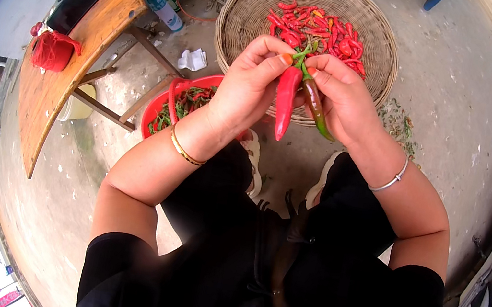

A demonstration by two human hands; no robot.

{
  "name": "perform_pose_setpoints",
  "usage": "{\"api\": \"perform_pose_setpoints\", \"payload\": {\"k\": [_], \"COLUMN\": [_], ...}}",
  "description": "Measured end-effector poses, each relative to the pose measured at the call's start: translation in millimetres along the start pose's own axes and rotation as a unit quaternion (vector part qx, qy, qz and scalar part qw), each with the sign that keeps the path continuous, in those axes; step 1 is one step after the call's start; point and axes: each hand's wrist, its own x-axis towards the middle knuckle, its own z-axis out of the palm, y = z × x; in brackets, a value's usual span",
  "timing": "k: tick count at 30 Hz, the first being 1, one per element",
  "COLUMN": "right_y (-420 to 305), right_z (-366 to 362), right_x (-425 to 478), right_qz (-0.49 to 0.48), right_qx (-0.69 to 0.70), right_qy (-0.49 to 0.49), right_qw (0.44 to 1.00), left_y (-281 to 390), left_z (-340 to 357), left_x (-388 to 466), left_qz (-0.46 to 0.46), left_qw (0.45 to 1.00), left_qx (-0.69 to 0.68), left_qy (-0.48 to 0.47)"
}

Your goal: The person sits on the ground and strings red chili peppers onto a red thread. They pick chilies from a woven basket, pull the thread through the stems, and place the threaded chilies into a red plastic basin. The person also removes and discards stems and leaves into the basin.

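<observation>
A glossy red chili pepper [286, 101] and a brown-green chili pepper [315, 104] hang side by side between my hands, tips pointing towards me. Their green stems [301, 56] meet at the top. My left hand [257, 76] pinches the stem end by the red chili between thumb and fingers. With thumb and forefinger, my right hand [343, 94] grips the stem end of the brown-green one. Beneath and beyond both hands stands a round wicker basket [245, 20], with a heap of red chilies [326, 32] inside; my hands hide its near part.
On my left, a red plastic basket [152, 110] holds chilies with leaves. A wooden table [101, 24] carries red string [52, 51] and a black flat object [78, 0]. A spray can [168, 9], crumpled tissue [193, 60] and plant scraps [397, 121] lie on the concrete floor.
</observation>
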Motion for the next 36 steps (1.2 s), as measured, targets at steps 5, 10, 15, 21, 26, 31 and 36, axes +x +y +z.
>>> {"api": "perform_pose_setpoints", "payload": {"k": [5,10,15,21,26,31,36], "right_y": [-7,-11,-16,-18,-22,-22,-24], "right_z": [-1,-1,-13,-16,-16,-18,-22], "right_x": [-2,-3,1,2,0,-1,-1], "right_qz": [0.008,-0.001,-0.021,-0.044,-0.059,-0.078,-0.076], "right_qx": [-0.020,-0.066,-0.213,-0.211,-0.258,-0.278,-0.313], "right_qy": [-0.023,-0.033,-0.066,-0.077,-0.085,-0.096,-0.104], "right_qw": [1.000,0.997,0.975,0.974,0.961,0.953,0.941], "left_y": [5,5,8,15,18,15,14], "left_z": [0,-8,-6,1,4,-1,-1], "left_x": [-1,2,-1,-9,-11,-9,-8], "left_qz": [-0.021,-0.006,0.014,0.009,-0.001,0.018,0.067], "left_qw": [1.000,0.998,0.991,0.972,0.966,0.962,0.940], "left_qx": [0.001,0.021,0.108,0.222,0.248,0.252,0.313], "left_qy": [-0.023,-0.062,-0.083,-0.074,-0.074,-0.098,-0.115]}}
